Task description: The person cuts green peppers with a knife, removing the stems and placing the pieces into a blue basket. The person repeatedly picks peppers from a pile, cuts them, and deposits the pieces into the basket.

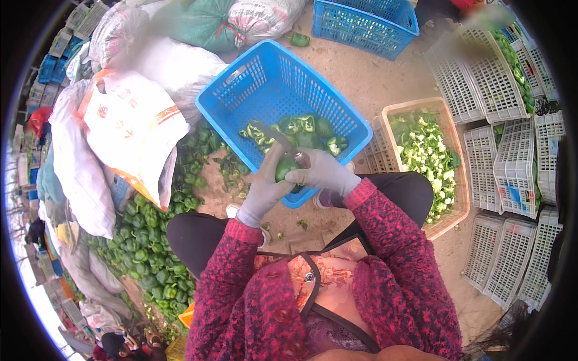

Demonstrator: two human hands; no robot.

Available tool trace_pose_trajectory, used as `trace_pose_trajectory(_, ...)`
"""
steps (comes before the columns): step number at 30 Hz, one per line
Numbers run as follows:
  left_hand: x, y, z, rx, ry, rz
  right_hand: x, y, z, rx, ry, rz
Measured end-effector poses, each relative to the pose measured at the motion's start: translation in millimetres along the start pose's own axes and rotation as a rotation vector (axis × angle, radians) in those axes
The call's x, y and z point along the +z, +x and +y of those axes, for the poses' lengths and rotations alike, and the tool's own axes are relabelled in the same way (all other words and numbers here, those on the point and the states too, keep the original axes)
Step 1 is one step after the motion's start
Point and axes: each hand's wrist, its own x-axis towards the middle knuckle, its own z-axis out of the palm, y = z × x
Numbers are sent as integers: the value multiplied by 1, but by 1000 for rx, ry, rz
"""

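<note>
Both my hands wear pale gloves and meet over the near edge of a blue plastic crate (pixel 253 99). My left hand (pixel 264 182) grips a green bell pepper (pixel 285 167) from its left side. In my right hand (pixel 323 167) is a knife (pixel 282 141), its handle in the fist and its blade pointing up and left above the pepper. The right thumb touches the pepper's near side. Below the blade, cut green peppers (pixel 307 128) lie in the near part of the crate, some showing their pale insides.
A tan crate (pixel 463 180) to the right holds pepper cores and scraps (pixel 429 167). Whole green peppers (pixel 149 252) are heaped at left beside white sacks (pixel 81 167). Grey crates (pixel 496 85) are stacked far right. Another blue crate (pixel 361 34) stands ahead.
</note>
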Motion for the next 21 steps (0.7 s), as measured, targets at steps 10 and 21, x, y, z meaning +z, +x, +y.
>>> trace_pose_trajectory(10, 15, 6, -39, -141, -1366, 102, -16, 28, 37, 147, 220, -25)
trace_pose_trajectory(21, 5, 27, -65, -217, -1103, 370, -26, 18, 24, -84, 528, 61)
